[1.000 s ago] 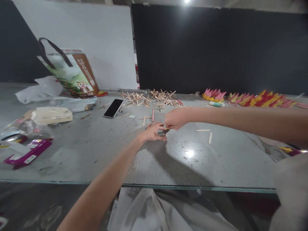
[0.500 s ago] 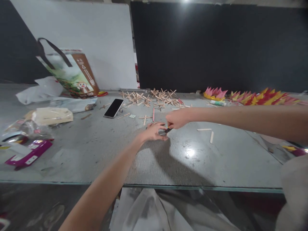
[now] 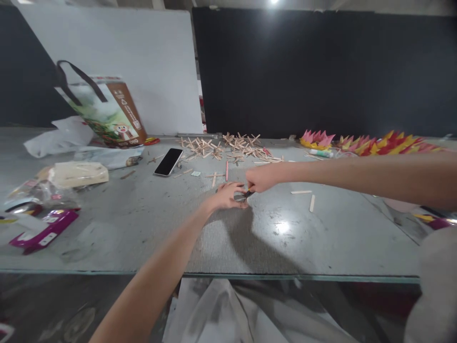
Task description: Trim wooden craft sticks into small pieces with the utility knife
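My right hand is closed around a small dark tool with a touch of yellow, which looks like a utility knife. Its tip points down and left into the gap between the thumb and fingers of my left hand. That left hand is bent, its fingertips pressed down close to the tabletop; whatever they pin there is too small and covered to make out. Just behind lie two crossed wooden craft sticks and a pink striped stick. Two loose craft sticks rest to the right.
Piles of crossed craft sticks lie at the back, with a phone left of them. A carrier bag, plastic packaging and a purple tape dispenser occupy the left. Paper flower pieces and a glue stick are back right.
The view has shifted very slightly. Both hands keep almost the same place and hold, the dark tool still between them.
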The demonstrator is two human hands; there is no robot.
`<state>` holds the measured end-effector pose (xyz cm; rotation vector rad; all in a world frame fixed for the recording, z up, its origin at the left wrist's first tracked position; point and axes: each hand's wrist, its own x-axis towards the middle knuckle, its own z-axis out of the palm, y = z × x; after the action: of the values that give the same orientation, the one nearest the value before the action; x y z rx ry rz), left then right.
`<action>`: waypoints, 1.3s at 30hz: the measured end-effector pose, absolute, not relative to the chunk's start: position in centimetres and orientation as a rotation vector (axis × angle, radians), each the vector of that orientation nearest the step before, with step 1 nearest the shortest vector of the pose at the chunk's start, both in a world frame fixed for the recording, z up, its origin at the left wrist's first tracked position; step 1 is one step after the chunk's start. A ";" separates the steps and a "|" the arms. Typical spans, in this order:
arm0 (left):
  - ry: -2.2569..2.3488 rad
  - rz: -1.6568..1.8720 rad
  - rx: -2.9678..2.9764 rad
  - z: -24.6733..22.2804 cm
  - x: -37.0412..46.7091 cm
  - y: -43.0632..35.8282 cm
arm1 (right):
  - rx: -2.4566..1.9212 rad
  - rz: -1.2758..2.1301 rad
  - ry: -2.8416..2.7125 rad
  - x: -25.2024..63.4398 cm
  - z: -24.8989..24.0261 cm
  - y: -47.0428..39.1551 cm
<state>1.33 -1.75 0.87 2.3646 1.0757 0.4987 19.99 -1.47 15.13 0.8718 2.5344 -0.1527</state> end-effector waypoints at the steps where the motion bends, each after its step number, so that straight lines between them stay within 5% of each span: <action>1: 1.094 0.489 2.366 0.9 1.4 -1.8 | 0.932 -0.179 2.508 19.9 15.0 -1.4; 15: 1.143 0.517 2.301 2.5 1.2 -3.2 | 1.324 -0.209 2.580 24.6 14.4 -3.6; 29: 1.038 0.642 2.262 2.2 1.1 -2.9 | 0.766 -0.159 2.795 26.6 14.2 -3.8; 39: 1.363 0.666 2.260 1.0 2.1 -2.8 | 0.628 -0.086 2.838 26.4 12.9 -3.1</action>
<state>2.12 -2.81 0.97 2.2597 1.3634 0.6662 26.43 -3.10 12.89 0.6283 2.8376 -0.0862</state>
